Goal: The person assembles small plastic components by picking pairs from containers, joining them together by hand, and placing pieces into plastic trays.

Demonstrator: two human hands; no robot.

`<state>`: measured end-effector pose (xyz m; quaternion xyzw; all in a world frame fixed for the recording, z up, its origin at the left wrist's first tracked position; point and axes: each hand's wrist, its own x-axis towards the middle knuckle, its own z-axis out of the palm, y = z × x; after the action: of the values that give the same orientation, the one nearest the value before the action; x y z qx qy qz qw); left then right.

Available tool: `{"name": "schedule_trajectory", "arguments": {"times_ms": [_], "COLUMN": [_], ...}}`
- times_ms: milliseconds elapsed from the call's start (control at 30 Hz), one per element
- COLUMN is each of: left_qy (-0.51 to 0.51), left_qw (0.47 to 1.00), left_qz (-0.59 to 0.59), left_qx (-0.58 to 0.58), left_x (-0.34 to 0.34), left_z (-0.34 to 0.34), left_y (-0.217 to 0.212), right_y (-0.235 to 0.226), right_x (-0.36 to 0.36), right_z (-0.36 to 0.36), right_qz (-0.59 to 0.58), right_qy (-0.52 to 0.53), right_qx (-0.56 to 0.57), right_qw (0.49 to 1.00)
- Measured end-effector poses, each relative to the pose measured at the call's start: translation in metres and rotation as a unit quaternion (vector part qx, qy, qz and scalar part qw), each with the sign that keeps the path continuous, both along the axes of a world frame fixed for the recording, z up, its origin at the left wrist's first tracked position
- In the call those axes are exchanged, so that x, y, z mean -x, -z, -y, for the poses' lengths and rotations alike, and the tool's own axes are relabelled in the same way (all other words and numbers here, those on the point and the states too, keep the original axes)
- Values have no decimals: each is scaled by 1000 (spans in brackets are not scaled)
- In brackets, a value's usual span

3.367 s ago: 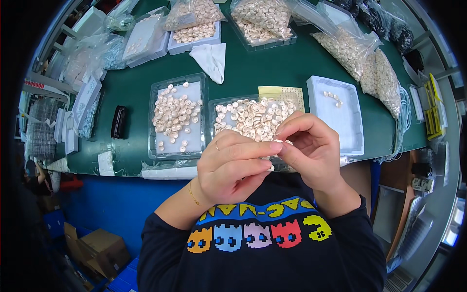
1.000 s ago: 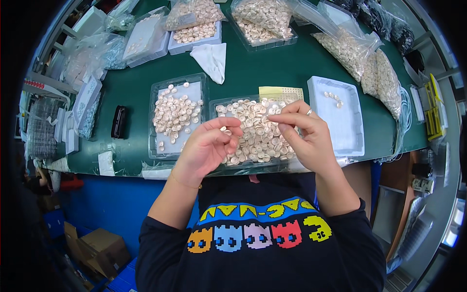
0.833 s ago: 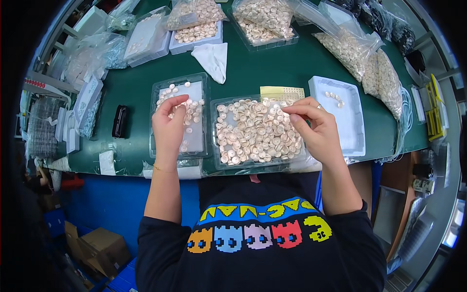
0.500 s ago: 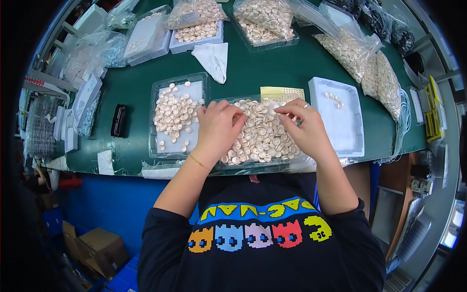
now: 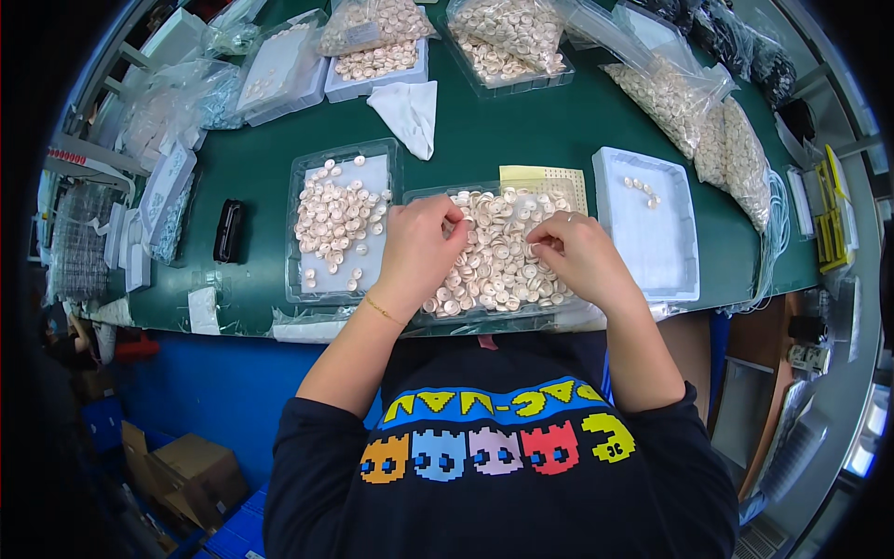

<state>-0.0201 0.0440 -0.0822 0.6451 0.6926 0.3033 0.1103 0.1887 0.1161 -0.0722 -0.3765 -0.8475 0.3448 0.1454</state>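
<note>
A clear tray [image 5: 559, 312] at the table's near edge is heaped with small cream round pieces [image 5: 503, 261]. My left hand [image 5: 419, 252] lies on the left side of the heap, fingers curled down into the pieces. On the right side rests my right hand [image 5: 582, 256], its fingertips bunched together on the pile. Whether either hand has a piece pinched is too small to see. Left of this stands another clear tray [image 5: 296, 224] with a looser scatter of the same cream pieces [image 5: 337, 219]. A white tray [image 5: 652, 242] on the right holds only a few.
A yellow perforated card [image 5: 545, 177] pokes out behind the middle tray. A folded white cloth [image 5: 410, 112], a black object [image 5: 229, 230], and several bags and boxes of cream pieces [image 5: 512, 37] sit on the green table [image 5: 521, 121]. Cardboard boxes [image 5: 186, 470] are on the floor, lower left.
My left hand reached over to the left tray, then came back onto the heap in the middle tray. My right hand stayed at the heap's right side and sank slightly onto it.
</note>
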Motion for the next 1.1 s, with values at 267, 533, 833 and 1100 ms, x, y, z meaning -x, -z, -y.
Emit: {"name": "schedule_trajectory", "arguments": {"times_ms": [267,533,833,1100], "left_qy": [26,87,140,174], "left_qw": [916,867,828,811], "left_qz": [398,490,542,555], "left_qx": [52,8,-24,-64], "left_x": [-12,-21,-25,-28], "left_z": [21,42,50,49], "left_y": [-41,-71,-80,-78], "right_y": [-30,-54,-68,-69], "right_x": [11,16,17,17], "right_z": [10,35,48,49], "right_qz": [-151,-354,-411,-434], "right_qy": [30,-20,-46,-46], "right_qx": [69,121,132,124], "right_qw": [986,927,901,891]}}
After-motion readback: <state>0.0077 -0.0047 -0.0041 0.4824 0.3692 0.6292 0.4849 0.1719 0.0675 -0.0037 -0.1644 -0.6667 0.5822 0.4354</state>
